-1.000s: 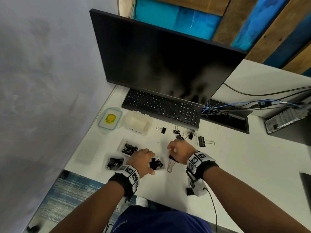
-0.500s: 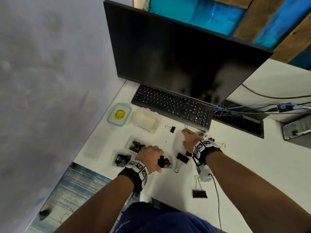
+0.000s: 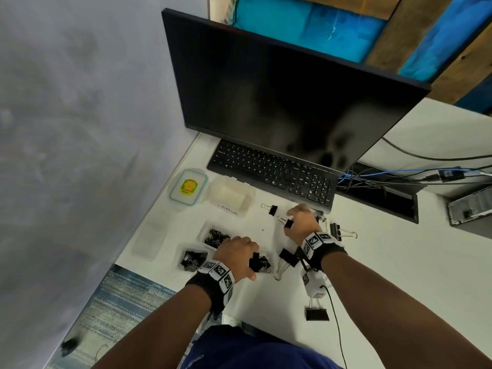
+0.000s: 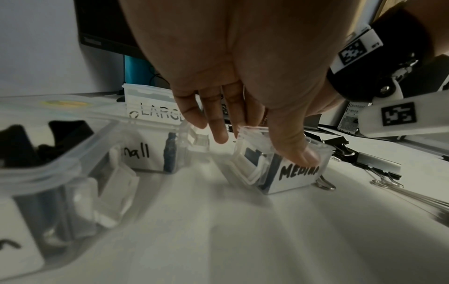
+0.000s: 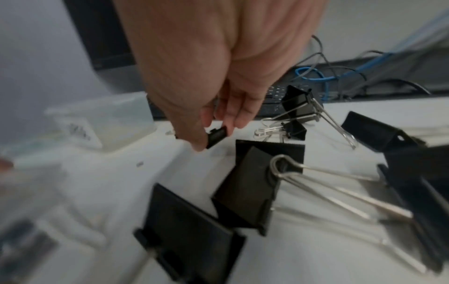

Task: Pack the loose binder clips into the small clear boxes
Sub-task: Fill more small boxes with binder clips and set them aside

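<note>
My left hand (image 3: 237,253) rests over the clear box marked MEDIUM (image 4: 295,178), thumb on its front wall and fingers behind its far rim; black clips lie inside. That medium box (image 3: 262,265) sits near the desk's front edge. My right hand (image 3: 294,221) is in front of the keyboard and pinches a small black binder clip (image 3: 288,223) between thumb and fingers, just above the desk. The wrist view shows the same clip (image 5: 216,136) in my right hand (image 5: 213,135). Loose clips lie around: a small one (image 3: 272,209) and large ones (image 3: 288,258) (image 3: 316,313).
Two more clear boxes with clips (image 3: 216,237) (image 3: 192,260) stand left of my left hand. An empty box marked LARGE (image 3: 247,202) and a lid with a sticker (image 3: 177,191) sit by the keyboard (image 3: 271,173). A monitor (image 3: 279,89) and cables (image 3: 399,177) stand behind.
My right hand reached away from the medium box to the clips by the keyboard and now pinches a small clip. The left hand has stayed on the medium box.
</note>
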{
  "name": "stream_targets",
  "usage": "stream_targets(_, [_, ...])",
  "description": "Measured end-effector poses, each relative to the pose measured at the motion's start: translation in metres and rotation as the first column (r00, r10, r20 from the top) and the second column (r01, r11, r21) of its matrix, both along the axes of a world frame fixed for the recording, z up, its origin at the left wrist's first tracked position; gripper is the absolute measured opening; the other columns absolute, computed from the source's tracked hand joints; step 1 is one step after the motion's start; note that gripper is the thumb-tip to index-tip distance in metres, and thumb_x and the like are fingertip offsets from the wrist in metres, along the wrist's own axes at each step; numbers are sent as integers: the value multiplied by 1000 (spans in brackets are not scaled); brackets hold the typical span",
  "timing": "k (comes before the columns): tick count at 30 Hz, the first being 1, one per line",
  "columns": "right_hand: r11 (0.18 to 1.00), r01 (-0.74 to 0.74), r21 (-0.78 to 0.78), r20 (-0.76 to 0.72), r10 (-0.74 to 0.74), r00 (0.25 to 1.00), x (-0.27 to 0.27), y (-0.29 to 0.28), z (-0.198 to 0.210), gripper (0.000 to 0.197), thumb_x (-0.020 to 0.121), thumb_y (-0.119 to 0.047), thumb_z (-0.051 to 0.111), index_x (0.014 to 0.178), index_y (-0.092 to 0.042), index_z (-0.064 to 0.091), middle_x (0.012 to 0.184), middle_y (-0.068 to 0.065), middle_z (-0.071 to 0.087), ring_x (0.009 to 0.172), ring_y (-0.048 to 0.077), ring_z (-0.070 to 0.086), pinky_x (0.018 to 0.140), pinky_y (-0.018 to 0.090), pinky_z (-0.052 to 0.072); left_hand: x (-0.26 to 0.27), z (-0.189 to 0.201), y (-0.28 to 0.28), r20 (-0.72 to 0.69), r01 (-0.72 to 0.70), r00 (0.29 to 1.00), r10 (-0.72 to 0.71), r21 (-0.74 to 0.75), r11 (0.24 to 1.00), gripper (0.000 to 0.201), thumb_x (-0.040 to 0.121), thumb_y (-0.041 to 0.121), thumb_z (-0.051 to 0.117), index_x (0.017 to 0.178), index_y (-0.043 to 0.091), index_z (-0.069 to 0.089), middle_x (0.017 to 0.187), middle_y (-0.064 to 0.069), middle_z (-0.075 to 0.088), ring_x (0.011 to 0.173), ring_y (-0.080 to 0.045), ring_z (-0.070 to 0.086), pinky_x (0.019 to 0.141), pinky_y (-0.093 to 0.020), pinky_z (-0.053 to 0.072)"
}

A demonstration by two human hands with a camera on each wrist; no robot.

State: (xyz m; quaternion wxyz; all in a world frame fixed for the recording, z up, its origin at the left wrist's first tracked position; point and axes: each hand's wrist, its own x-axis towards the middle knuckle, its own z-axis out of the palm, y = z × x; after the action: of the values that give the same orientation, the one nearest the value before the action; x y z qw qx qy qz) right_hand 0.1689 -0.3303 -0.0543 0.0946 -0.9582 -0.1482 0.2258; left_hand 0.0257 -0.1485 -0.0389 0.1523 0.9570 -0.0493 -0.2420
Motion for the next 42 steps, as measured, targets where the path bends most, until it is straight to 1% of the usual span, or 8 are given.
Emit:
stream_targets(2, [992,36,125,31,-40,999,-4,-6,5,50,80,-33,68,125,-11,63,128,3,53,128,13,46,101,21,35,-1,1,0,14,8,1000,-8,10,1000,74,73,51,76,136,24,48,131,3,54,123,-19,46,106,-37,32])
stream_targets(7, [933,-78,351,-31,95,995,-33,-15,28,31,73,-18,76,103,-23,71,108,-4,59,83,12,65,71,11,46,-2,2,2,37,24,999,-26,45,999,72,75,55,72,137,27,47,131,6,53,124,-19,38,105,-37,29])
stream_targets(10, [915,-205,349,-97,253,963,-50,-19,35,35,72,-15,75,105,-26,72,99,-5,63,78,9,64,76,23,53,-1,2,2,41,20,999,-22,41,999,72,73,56,73,135,28,49,131,7,54,123,-18,39,104,-36,30])
stream_targets(17, [915,-276,295,-160,332,930,-79,-11,35,33,78,-20,76,107,-28,64,78,-21,57,75,0,60,72,22,53,-3,0,2,50,8,999,-10,30,1000,75,73,55,74,137,30,47,133,8,53,125,-18,38,105,-35,29])
stream_targets(23, [928,-298,223,-128,331,935,-89,-9,25,45,81,-29,72,123,-26,57,116,-7,55,89,8,53,80,25,48,-3,1,2,58,7,998,-9,27,1000,74,73,55,74,137,29,47,134,8,53,125,-17,39,105,-35,30])
stream_targets(28, [892,-422,164,-103,441,892,-93,-6,26,36,92,-29,56,127,-26,62,120,-4,56,106,16,54,89,33,48,-4,1,2,53,13,998,-14,27,1000,75,73,55,74,137,28,47,133,7,53,125,-18,40,106,-36,30])
stream_targets(33, [870,-485,88,-36,489,871,-98,4,23,33,95,-24,45,117,-24,70,116,-3,57,108,21,56,81,34,51,-3,1,3,59,16,998,-18,34,999,74,74,55,73,137,27,47,133,7,52,126,-18,39,107,-37,30])
stream_targets(42, [959,-274,70,26,273,962,-45,22,33,41,95,-17,46,135,-19,53,137,2,51,122,22,52,99,34,48,-2,0,3,50,21,998,-23,40,999,73,74,55,72,137,29,47,133,7,53,125,-19,40,107,-37,29])
